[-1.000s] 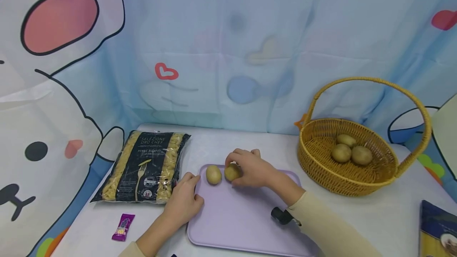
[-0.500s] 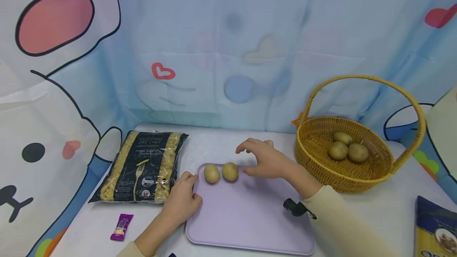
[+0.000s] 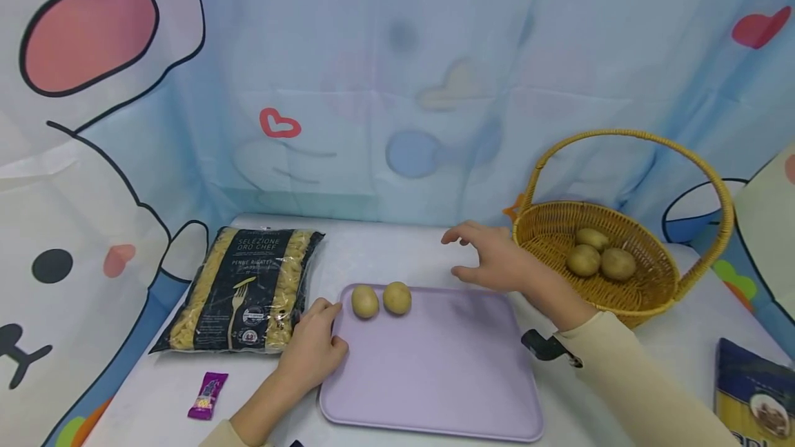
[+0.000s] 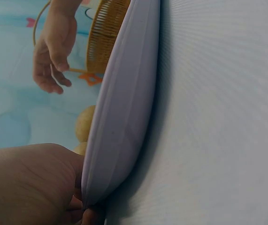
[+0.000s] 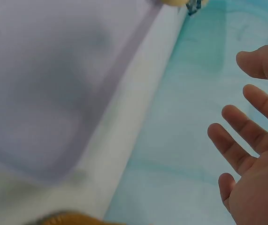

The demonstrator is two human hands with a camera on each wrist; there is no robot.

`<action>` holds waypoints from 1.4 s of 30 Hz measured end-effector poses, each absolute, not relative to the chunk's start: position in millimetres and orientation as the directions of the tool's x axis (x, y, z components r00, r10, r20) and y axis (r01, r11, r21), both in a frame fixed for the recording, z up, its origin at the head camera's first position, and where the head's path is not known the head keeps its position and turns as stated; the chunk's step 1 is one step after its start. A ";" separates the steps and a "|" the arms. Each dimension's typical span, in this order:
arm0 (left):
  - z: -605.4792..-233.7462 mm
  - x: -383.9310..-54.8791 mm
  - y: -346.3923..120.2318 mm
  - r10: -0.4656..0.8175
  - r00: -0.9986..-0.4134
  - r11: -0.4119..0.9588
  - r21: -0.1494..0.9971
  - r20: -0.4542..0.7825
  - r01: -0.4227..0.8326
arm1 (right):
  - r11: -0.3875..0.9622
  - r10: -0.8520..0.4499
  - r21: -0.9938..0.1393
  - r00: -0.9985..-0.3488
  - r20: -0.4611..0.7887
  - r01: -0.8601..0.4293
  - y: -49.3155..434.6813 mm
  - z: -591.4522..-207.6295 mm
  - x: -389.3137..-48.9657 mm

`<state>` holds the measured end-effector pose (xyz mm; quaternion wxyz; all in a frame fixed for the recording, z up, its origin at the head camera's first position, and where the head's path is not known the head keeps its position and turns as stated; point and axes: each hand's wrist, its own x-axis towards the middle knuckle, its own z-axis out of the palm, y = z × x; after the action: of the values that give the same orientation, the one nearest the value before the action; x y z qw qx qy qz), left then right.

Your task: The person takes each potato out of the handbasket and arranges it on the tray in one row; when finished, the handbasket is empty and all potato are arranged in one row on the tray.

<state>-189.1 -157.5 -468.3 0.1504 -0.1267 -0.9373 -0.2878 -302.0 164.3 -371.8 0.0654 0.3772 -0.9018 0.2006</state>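
Note:
A lilac tray (image 3: 435, 364) lies on the table, with two potatoes (image 3: 364, 301) side by side at its back left corner. My left hand (image 3: 313, 343) grips the tray's left rim; the left wrist view shows fingertips (image 4: 90, 215) bent round the tray's edge. Over the tray's back right corner, my right hand (image 3: 497, 257) hangs in the air, fingers spread and holding nothing. The right wrist view shows its bare palm (image 5: 260, 192). Just right of that hand stands a wicker basket (image 3: 540, 281) with a tall handle, and three more potatoes (image 3: 617, 265) lie inside.
A bag of penne pasta (image 3: 242, 288) lies left of the tray, close to my left hand. In front of it is a small purple wrapped sweet (image 3: 208, 395). A blue and yellow packet (image 3: 754, 392) lies at the right edge. A patterned curtain (image 3: 373, 88) hangs behind.
My right hand has let go of the right-hand potato on the tray and moved right and back, towards the basket. My left hand has stayed at the tray's rim.

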 end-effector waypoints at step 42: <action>-467.4 -189.4 -158.4 0.145 -0.924 0.806 0.500 0.354 0.318 | 0.837 -0.398 -0.359 -0.910 0.120 -0.413 327.2 -344.3 -345.5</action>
<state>-189.4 -158.4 -467.4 0.1508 -0.1232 -0.9381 -0.2864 -345.5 327.2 -344.3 0.0202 0.2117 -0.9581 0.1917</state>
